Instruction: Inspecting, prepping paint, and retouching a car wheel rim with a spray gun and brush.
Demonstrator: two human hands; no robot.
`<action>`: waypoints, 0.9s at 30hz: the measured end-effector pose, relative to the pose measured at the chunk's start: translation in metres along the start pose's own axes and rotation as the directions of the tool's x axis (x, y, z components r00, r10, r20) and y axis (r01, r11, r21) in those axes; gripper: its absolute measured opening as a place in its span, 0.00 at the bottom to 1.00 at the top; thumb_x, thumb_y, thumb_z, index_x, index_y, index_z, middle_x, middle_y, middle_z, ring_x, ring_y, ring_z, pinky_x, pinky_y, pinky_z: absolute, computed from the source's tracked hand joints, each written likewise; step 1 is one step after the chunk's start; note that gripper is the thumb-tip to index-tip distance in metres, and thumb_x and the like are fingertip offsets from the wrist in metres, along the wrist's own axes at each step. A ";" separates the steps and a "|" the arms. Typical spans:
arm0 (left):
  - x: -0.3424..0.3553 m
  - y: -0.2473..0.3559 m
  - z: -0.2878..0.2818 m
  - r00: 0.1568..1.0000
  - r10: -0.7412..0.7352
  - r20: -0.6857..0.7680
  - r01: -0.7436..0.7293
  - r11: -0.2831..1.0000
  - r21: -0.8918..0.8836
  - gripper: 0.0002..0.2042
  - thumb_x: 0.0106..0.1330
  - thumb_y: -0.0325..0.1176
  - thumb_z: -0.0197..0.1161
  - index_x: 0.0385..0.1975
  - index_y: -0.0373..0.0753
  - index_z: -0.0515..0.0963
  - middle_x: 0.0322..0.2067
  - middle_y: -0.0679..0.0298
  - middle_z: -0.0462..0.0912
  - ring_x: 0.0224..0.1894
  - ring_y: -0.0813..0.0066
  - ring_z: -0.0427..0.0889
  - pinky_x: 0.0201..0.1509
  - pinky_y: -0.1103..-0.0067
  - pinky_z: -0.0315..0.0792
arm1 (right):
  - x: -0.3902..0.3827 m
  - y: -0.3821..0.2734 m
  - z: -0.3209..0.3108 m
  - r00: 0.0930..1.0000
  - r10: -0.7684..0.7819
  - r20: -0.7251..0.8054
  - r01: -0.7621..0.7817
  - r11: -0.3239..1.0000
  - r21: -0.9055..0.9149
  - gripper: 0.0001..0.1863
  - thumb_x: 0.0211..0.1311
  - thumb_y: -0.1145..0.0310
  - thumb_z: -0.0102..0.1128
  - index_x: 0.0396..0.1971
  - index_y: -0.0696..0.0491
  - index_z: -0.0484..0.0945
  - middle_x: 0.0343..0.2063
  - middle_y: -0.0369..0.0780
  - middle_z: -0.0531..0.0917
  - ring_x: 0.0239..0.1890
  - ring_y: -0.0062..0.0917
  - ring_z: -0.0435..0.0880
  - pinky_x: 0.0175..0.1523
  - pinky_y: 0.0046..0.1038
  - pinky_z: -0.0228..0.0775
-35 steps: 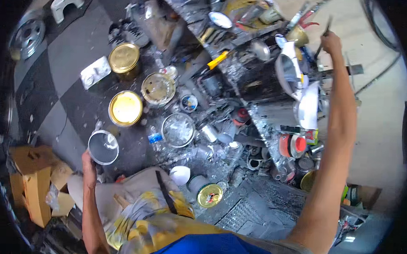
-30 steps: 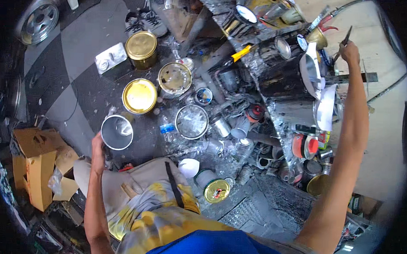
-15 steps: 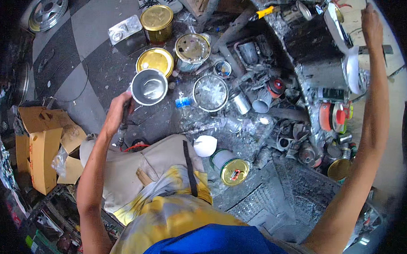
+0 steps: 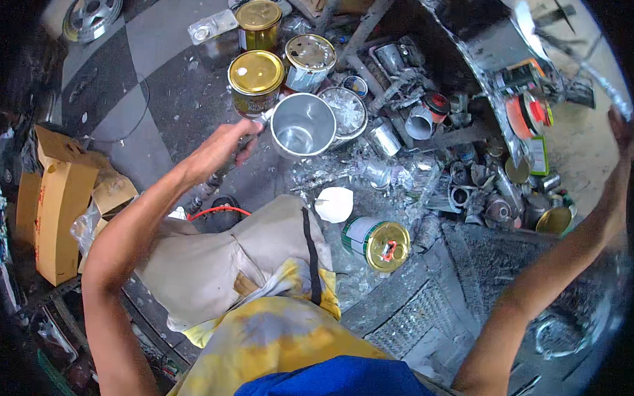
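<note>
My left hand [image 4: 233, 147] is closed round what looks like a spray gun, mostly hidden by my fingers. Its open silver metal cup [image 4: 303, 124] points up at me, with a little liquid glinting at the bottom. Below my fist hangs a dark hose fitting [image 4: 211, 185], and a red hose [image 4: 222, 210] curves close by. Out at the far right, my right hand [image 4: 622, 132] is closed on a thin, pale-smeared stick [image 4: 604, 84], blurred by motion. Nearest the cup stand a gold-lidded paint can [image 4: 256, 74] and a clear-topped tub [image 4: 344, 112].
More paint cans [image 4: 259, 18] and a spattered tub [image 4: 310, 54] stand behind. A white cup [image 4: 333, 204] and a green can [image 4: 377, 243] lie by my knee. Dusty scrap parts [image 4: 471, 193] crowd the right. Cardboard boxes [image 4: 61, 217] stand left.
My left hand has carried the spray gun and cup to the right, over beside the clear-topped tub. My right hand has come down and nearer along the right side, with the stick now showing.
</note>
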State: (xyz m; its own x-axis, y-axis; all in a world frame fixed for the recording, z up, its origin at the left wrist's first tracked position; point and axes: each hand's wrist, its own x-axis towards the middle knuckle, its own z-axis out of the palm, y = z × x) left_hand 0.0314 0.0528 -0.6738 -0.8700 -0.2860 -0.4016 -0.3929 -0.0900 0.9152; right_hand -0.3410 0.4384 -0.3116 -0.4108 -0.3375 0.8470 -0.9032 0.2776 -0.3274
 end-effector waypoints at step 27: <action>-0.035 -0.014 0.050 0.998 -0.031 0.047 0.019 0.972 0.235 0.22 0.72 0.51 0.54 0.22 0.41 0.71 0.21 0.72 0.67 0.25 0.80 0.64 0.30 0.77 0.59 | -0.257 -0.182 0.129 0.624 0.025 0.781 -0.370 0.890 0.267 0.09 0.63 0.72 0.68 0.42 0.55 0.84 0.27 0.42 0.78 0.28 0.30 0.78 0.33 0.30 0.70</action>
State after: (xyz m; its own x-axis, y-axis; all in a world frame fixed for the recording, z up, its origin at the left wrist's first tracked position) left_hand 0.0529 0.1120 -0.6741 -0.8705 -0.2381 -0.4308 -0.4683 0.1309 0.8738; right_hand -0.0870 0.3586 -0.5235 -0.3764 -0.9062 0.1926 -0.6847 0.1321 -0.7167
